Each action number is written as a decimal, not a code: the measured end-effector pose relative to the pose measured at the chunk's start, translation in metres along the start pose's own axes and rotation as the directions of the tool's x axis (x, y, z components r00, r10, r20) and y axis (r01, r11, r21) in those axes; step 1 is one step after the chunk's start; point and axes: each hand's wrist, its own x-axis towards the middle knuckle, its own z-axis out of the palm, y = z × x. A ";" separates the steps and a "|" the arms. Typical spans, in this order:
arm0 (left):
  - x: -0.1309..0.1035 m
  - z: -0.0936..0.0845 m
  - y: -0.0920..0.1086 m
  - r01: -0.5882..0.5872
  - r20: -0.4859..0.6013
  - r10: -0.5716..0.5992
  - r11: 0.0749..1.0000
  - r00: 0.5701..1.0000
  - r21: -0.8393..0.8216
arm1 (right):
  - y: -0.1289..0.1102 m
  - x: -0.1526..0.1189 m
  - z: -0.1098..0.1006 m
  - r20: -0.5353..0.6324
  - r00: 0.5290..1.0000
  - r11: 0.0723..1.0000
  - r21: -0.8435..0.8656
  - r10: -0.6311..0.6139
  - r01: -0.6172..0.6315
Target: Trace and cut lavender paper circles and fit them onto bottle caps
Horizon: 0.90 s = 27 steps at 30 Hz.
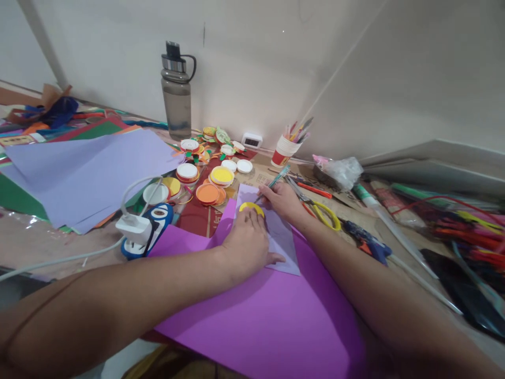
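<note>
My right hand (282, 200) is closed around a pen (278, 176), its tip down at the right edge of a yellow disc (251, 208). My left hand (249, 239) lies over that disc with fingers stretched out and thumb apart, pressing it on a lavender paper strip (284, 252). Part of the disc is hidden under the fingers. Beneath the strip spreads a large purple sheet (252, 321). Scissors with yellow handles (327, 215) rest just right of my right wrist.
Round lids (207, 193) and small paper pieces cluster behind my left hand. A water bottle (177, 100), a paper cup (282, 152) of pencils and a white plug (134, 229) stand around. Lavender sheets (98, 163) lie left; a glue gun (366, 239) lies right.
</note>
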 end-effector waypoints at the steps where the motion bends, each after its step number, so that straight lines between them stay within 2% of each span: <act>1: 0.000 -0.001 0.000 0.001 -0.010 -0.001 1.000 1.000 0.005 | 0.002 -0.002 -0.001 -0.014 1.000 1.000 -0.005 -0.005 0.005; 9: 0.001 -0.011 -0.007 -0.011 -0.067 0.010 1.000 0.998 -0.024 | 0.016 -0.019 -0.007 -0.100 0.995 1.000 0.008 -0.025 0.026; 13: 0.005 -0.015 -0.017 -0.058 -0.072 0.052 0.994 0.996 -0.090 | 0.014 -0.036 -0.012 -0.197 0.979 0.998 0.023 -0.057 0.063; 16: 0.011 -0.023 -0.028 -0.049 -0.020 0.047 0.991 0.999 -0.123 | 0.009 -0.049 -0.017 -0.250 0.964 0.996 0.007 -0.087 0.091; 22: 0.025 -0.040 -0.047 -0.009 0.087 0.023 0.987 0.996 -0.161 | 0.000 -0.074 -0.023 -0.250 0.964 0.996 -0.027 -0.085 0.081; 27: 0.040 -0.030 -0.063 -0.168 0.043 0.181 0.963 0.983 -0.211 | 0.004 -0.084 -0.020 -0.251 0.957 0.989 0.002 -0.145 0.150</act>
